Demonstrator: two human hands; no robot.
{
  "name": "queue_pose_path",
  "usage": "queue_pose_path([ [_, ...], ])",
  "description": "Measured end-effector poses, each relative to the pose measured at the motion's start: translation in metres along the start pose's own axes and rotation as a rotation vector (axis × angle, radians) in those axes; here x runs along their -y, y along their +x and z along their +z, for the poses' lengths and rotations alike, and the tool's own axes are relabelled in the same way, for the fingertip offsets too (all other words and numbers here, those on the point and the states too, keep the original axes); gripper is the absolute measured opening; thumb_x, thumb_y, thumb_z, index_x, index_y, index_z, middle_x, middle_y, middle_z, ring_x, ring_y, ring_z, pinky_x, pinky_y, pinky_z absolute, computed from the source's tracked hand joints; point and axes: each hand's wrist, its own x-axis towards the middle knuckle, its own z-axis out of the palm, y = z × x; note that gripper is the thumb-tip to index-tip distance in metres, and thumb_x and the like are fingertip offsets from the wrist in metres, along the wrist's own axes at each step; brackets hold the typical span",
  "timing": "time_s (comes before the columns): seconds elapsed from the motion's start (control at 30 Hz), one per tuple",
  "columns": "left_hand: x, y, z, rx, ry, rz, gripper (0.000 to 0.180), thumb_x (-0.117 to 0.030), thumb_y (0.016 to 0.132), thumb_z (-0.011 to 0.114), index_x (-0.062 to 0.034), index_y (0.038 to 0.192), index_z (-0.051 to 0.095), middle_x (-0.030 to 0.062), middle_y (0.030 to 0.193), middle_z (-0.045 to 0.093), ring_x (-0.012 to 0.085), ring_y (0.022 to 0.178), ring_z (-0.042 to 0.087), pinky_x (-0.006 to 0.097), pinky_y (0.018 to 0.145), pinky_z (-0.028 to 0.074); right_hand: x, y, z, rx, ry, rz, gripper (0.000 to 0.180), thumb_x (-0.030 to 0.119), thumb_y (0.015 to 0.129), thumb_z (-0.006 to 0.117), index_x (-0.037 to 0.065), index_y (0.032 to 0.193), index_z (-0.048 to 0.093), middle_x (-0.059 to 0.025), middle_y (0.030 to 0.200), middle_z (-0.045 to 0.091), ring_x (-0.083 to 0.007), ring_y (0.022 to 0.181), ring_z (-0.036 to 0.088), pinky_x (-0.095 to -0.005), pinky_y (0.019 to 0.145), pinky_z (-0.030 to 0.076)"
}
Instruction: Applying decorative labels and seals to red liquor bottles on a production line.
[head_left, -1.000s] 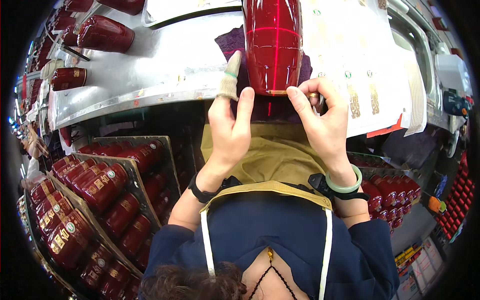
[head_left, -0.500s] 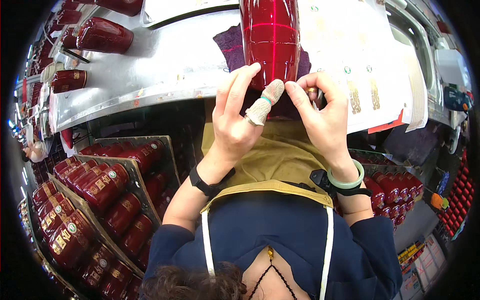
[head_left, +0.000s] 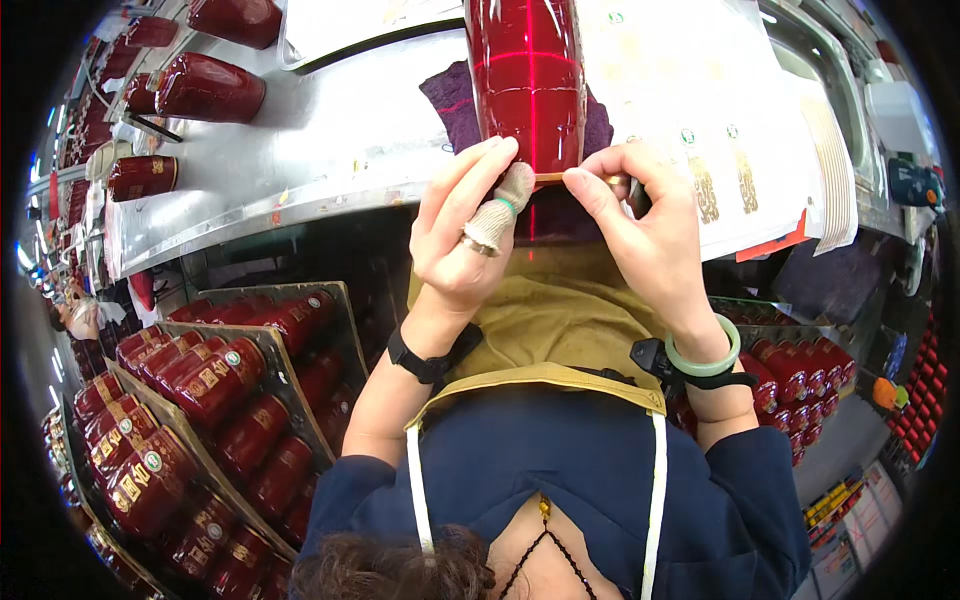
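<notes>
A glossy dark red bottle [head_left: 525, 90] lies lengthwise on a dark purple cloth [head_left: 450, 100], crossed by bright red light lines. At its near end, a thin orange-gold strip [head_left: 550, 178] spans the gap between my two thumbs. My left hand [head_left: 460, 220] has its fingertips against the bottle's left edge; a knitted cover [head_left: 492, 215] sleeves one digit, whose tip meets the strip's left side. Thumb and forefinger of my right hand [head_left: 650, 200] are pinched at the strip's right end, just right of the bottle. Fingers hide both strip ends.
White sheets with gold labels [head_left: 700, 170] cover the bench to the right. Several red bottles [head_left: 210, 88] lie at the bench's left. Racks of red bottles [head_left: 215, 380] stand below left, with more bottles [head_left: 795, 370] below right. A metal bench edge [head_left: 270, 215] runs before me.
The bottle has shifted slightly left, along with my left hand. My hands have moved a little apart, and the orange-gold strip now shows between them.
</notes>
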Motion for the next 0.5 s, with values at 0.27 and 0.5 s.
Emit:
queue_pose_path([
  [0.27, -0.001, -0.003, 0.001, 0.005, 0.018, 0.004, 0.016, 0.010, 0.079, 0.078, 0.0062, 0.094, 0.075, 0.0153, 0.109, 0.077, 0.0322, 0.102, 0.072, 0.038, 0.080, 0.063, 0.014, -0.001, -0.025, 0.059, 0.017, -0.003, 0.015, 0.013, 0.092, 0.077, 0.000, 0.087, 0.071, -0.0032, 0.068, 0.058, -0.0121, 0.061, 0.050, -0.0301, 0.060, 0.041],
  [0.5, 0.004, -0.010, 0.001, 0.027, 0.057, 0.008, 0.025, 0.010, 0.079, 0.080, 0.0065, 0.103, 0.075, 0.0149, 0.111, 0.077, 0.0300, 0.104, 0.072, 0.036, 0.085, 0.061, -0.007, 0.004, -0.022, 0.071, 0.003, 0.056, 0.018, 0.016, 0.092, 0.078, -0.001, 0.088, 0.071, -0.0058, 0.074, 0.060, -0.0127, 0.062, 0.050, -0.0303, 0.060, 0.041],
])
